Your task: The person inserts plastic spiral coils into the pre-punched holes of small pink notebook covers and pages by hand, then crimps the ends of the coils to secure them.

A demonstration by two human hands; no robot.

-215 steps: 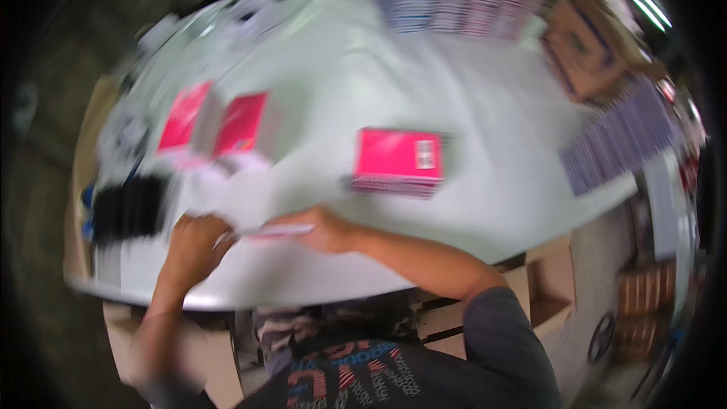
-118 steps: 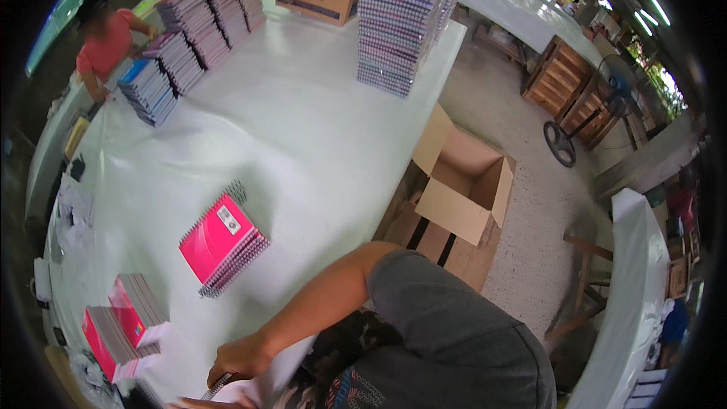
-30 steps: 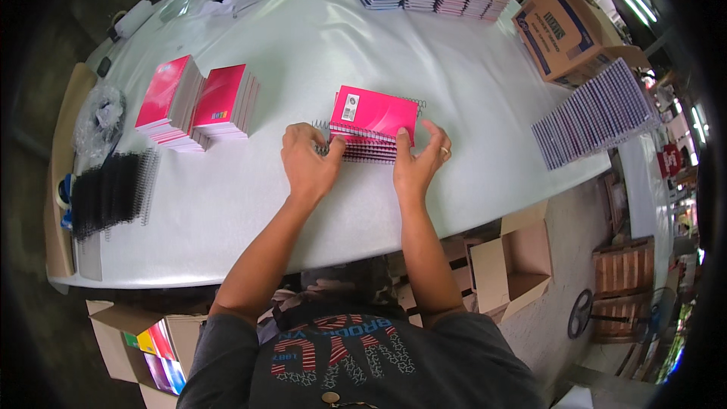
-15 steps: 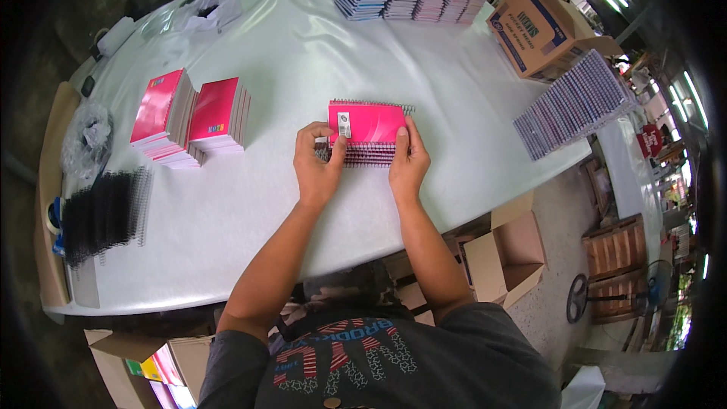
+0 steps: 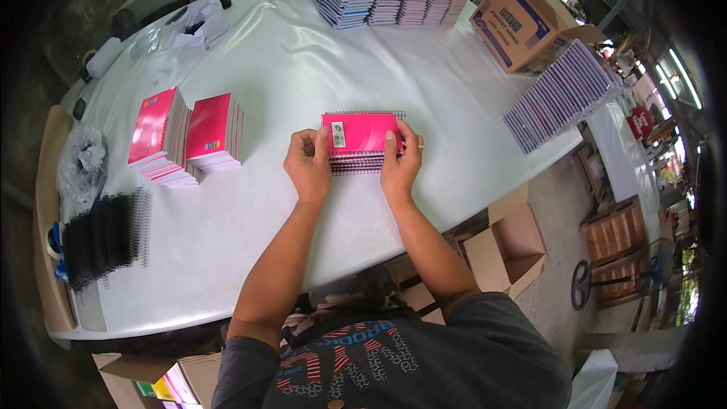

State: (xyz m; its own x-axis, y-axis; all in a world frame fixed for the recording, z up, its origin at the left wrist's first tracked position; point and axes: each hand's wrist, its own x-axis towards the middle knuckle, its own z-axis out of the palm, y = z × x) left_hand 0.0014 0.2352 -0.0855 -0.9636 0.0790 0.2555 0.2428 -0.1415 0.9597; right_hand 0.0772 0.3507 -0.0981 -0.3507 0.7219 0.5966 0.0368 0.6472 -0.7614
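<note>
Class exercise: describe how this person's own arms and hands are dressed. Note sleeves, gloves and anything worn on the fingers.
Both forearms are bare. The left hand and right hand wear no gloves. Short dark grey T-shirt sleeves end above the elbows. A thin ring seems to sit on a right finger.

Brown-and-blue carton far right of table, open brown boxes below — floor.

Two hands, left and right, share one pink notebook stack; left of that grip lie two pink piles, and beyond it one printed carton and one fanned row.
</note>
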